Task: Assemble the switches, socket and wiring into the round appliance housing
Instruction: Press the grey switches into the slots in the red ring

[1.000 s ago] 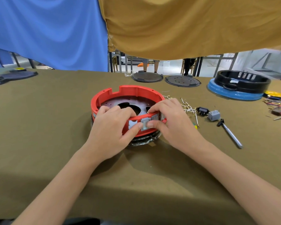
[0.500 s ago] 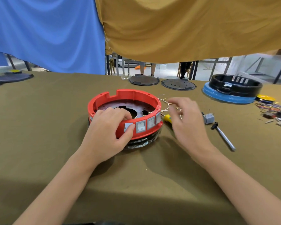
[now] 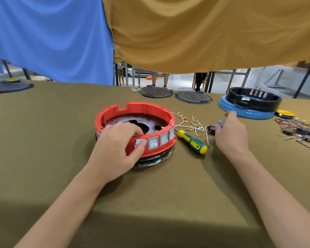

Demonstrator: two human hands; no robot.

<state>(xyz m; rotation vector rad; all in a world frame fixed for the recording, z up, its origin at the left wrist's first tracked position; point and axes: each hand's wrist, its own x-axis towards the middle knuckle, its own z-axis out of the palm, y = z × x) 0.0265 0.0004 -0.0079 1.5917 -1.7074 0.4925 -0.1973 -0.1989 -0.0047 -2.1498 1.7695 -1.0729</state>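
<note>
The round red housing (image 3: 141,109) sits mid-table on a black base. Grey rocker switches (image 3: 153,143) line its near wall. My left hand (image 3: 118,145) grips that near rim, fingers inside, thumb on the outer wall over one switch. To the right, my right hand (image 3: 230,133) is closed around a small grey switch (image 3: 221,122) held just above the table. A black socket part (image 3: 211,129) lies beside that hand. White wires with brass terminals (image 3: 193,124) lie between housing and right hand.
A green-and-yellow screwdriver (image 3: 191,141) lies right of the housing. A black housing on a blue base (image 3: 250,102) stands back right, two dark round plates (image 3: 174,93) at the back. Coloured wires and parts (image 3: 300,130) are scattered far right.
My right hand left the housing's front wall, moved right across the table and picked up the small grey switch. The left hand stayed on the rim.
</note>
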